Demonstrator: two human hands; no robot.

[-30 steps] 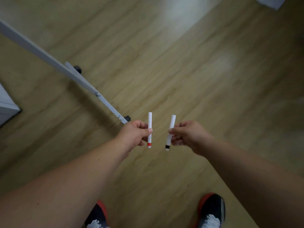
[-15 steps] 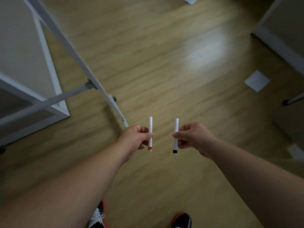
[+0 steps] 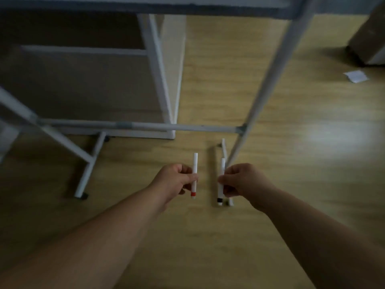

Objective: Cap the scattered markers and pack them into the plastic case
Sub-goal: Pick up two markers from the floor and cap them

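Markers: two white markers, one in each hand, both held nearly upright over the floor and a short way apart.
Left hand [image 3: 176, 180]: fingers and thumb curled round the red marker [image 3: 194, 176], gripping it below its middle; the red band sits near the lower end, just under the hand, and the long white part rises above the knuckles.
Right hand [image 3: 241, 180]: thumb and fingers pinch the black marker [image 3: 221, 184] near its middle; the black band is near the lower end, below the fingers, and the upper end stands just above them.
Caps: the picture is blurred, so I cannot tell whether either marker is capped.
Frame [image 3: 145, 125]: white metal tubes beyond both hands, with a crossbar lying well beyond the fingertips and a slanting leg that comes down to a point just behind the right hand.
Foot: a short white piece of the frame lies on the floor under the right hand, partly hidden by it.
Paper [image 3: 356, 76]: white scrap far to the right of the right hand.
Floor [image 3: 208, 236]: light wood boards beneath both forearms.
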